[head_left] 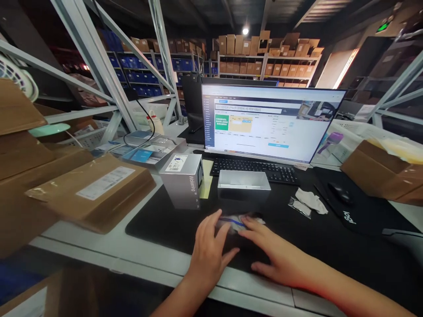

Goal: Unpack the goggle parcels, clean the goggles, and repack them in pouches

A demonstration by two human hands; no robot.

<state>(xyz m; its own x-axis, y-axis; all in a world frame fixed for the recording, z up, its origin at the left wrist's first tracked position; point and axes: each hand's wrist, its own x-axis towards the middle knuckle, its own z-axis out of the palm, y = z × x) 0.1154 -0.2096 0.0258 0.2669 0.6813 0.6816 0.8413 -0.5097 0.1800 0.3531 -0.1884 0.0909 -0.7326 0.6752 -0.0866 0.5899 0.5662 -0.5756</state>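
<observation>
Both hands rest on the black desk mat (330, 246) near the front edge. My left hand (209, 248) and my right hand (274, 253) meet over a small clear plastic bag (236, 221) with a blue strip and a dark item inside, blurred by motion. The fingers of both hands pinch the bag from either side. Just behind it stands an open silver box tray (243, 181), and to its left an upright silver box (183, 179) with a white label on top.
A monitor (264, 123) and black keyboard (254, 169) stand behind the boxes. A mouse (339, 192) and crumpled white wrap (310, 200) lie at right. Brown cardboard parcels (95, 189) fill the left; another carton (380, 169) sits right. Shelving racks stand behind.
</observation>
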